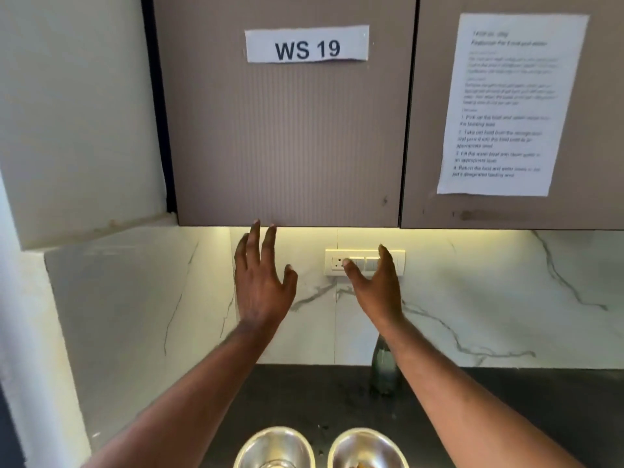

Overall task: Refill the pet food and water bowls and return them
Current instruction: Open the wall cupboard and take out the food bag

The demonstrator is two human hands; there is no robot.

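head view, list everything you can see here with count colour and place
steel bowls: 2, silver, side by side on the counter at the bottom edge
bottle: 1, dark green-grey, on the counter against the wall, partly behind the right forearm
counter: 1, black, below the wall
cabinet doors: 2, grey-brown, overhead, closed
WS 19 label: 1, white, on the left door
instruction sheet: 1, white, on the right door
switch plate: 1, cream, on the marble wall
left hand: 1, open, fingertips at the left door's lower edge
right hand: 1, open, raised before the switch plate
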